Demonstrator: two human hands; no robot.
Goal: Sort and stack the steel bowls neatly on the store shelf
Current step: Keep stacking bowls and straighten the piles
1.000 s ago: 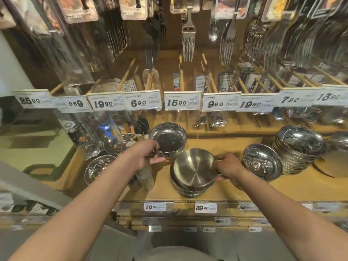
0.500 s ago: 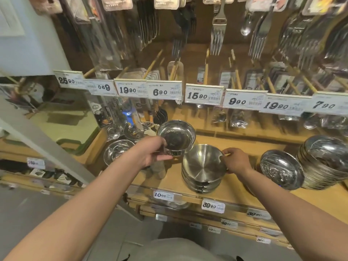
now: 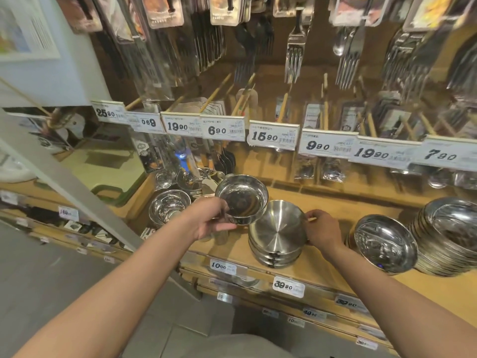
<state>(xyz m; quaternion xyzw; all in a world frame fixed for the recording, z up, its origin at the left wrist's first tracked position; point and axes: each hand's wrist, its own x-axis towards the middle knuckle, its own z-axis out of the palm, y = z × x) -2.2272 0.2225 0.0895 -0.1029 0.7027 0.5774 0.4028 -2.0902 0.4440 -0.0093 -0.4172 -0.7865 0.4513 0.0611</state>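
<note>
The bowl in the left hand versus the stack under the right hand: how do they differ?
The single bowl is lifted off the shelf, gripped by the left hand; the stack of bowls sits on the shelf, steadied by the right hand. The single bowl looks deeper, the stacked ones shallower. Both are shiny steel, open side up.

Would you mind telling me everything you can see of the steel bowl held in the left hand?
The steel bowl is round, shiny and mirror-like, with a thin rim, curved wall and a narrower foot ring at its base. It looks empty and is tilted, its opening facing the camera. The left hand grips its lower near side, holding it above the wooden shelf, just left of and behind the stack of bowls; whether they touch is unclear.
</note>
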